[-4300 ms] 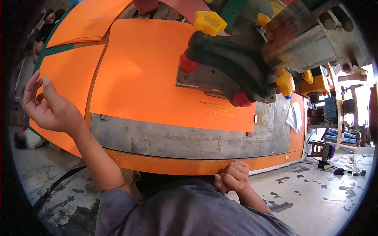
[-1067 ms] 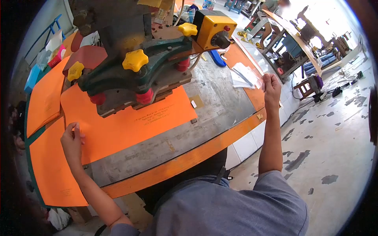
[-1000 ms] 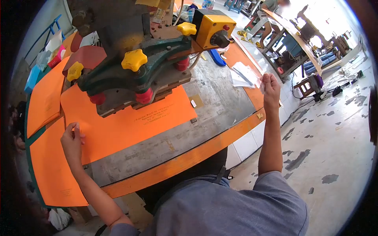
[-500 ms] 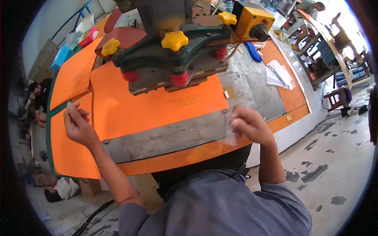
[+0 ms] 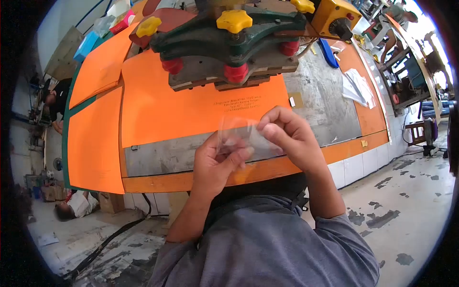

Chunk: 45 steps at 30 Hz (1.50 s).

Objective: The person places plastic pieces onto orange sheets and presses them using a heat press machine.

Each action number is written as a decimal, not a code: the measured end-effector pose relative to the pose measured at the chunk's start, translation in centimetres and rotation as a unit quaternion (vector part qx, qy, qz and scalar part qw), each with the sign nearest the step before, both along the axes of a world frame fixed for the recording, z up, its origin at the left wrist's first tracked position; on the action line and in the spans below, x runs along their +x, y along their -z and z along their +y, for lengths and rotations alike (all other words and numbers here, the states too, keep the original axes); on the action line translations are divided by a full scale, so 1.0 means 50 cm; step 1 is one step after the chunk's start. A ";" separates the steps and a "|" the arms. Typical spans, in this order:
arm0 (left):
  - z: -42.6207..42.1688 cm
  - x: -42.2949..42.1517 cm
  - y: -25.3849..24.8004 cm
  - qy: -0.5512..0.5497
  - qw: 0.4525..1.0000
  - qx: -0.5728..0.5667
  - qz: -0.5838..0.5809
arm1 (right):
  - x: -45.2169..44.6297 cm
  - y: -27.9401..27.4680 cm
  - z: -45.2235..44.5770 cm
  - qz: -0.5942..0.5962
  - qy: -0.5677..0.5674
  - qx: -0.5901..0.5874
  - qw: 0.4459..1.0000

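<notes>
Both hands are close together in front of the press, with a thin clear plastic sheet [image 5: 260, 142] between them. My right hand [image 5: 292, 139] pinches the sheet between thumb and fingers near its upper edge. From the left, my left hand [image 5: 215, 165] is closed on the same sheet, with the thumb in front; the film is see-through and slightly blurred. Behind them, a large orange sheet [image 5: 167, 107] with small dark printed lines lies on the metal bed [image 5: 162, 157], partly under the press head [image 5: 229, 40] with its yellow knobs and red feet.
More orange sheets [image 5: 95, 143] lie in stacks on the left. A yellow control box [image 5: 334, 19] stands by the press. Right of it are a blue-handled tool [image 5: 328, 53] and some clear plastic pieces [image 5: 358, 88]. Other people are in the background at left and upper right.
My left hand has moved right, from over the orange sheets at left to the plastic sheet at the centre. The right hand keeps hold of the plastic. The view has shifted a little.
</notes>
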<state>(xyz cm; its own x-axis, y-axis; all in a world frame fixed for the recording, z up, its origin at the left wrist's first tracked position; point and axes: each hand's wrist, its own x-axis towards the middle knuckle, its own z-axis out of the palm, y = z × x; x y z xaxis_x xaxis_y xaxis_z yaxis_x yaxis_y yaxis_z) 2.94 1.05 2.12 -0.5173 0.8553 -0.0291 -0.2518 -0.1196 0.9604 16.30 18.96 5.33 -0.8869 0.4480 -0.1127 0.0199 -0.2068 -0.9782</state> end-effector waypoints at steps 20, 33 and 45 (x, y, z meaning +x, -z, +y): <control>-0.036 0.003 0.034 -0.049 0.991 -0.048 0.112 | 0.046 0.059 -0.017 0.018 0.064 0.146 0.987; -0.058 -0.038 0.050 -0.119 0.980 -0.010 0.159 | 0.211 0.046 0.288 -0.213 0.429 0.559 0.677; -0.015 -0.003 -0.003 -0.038 0.995 0.007 0.090 | 0.035 0.060 -0.006 0.018 -0.035 0.064 0.997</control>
<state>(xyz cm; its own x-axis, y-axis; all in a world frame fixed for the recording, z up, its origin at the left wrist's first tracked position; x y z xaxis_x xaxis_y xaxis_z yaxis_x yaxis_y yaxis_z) 2.81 0.30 2.26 -0.5759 0.8134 0.0821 -0.0655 -0.1460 0.9871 18.05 18.65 2.35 -0.9189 0.3935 -0.0261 -0.0055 -0.0790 -0.9969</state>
